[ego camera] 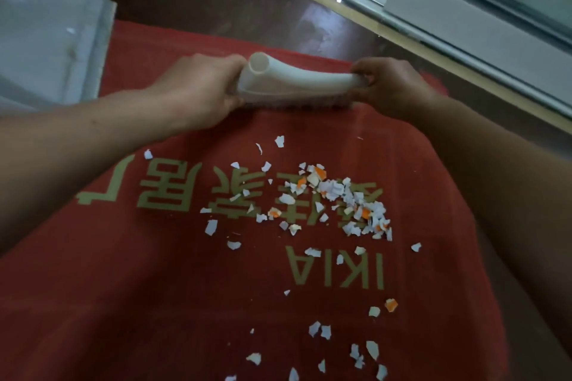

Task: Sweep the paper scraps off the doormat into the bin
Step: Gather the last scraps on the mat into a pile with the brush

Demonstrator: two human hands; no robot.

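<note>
A white bin (46,34) sits by the red doormat's (154,303) far left corner, and a door frame (464,18) runs along the right. Paper scraps (337,198) lie scattered mid-mat, nearer you than the white brush (297,83). Your left hand (198,83) and right hand (393,86) each grip one end of the brush.

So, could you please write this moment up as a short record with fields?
doormat: red, gold lettering
brush: white, bristles down on the doormat's far part
left hand: grips the brush's tube end
right hand: grips its other end
paper scraps: white and orange, scattered nearer than the brush
white object: far left, possibly the bin
</note>
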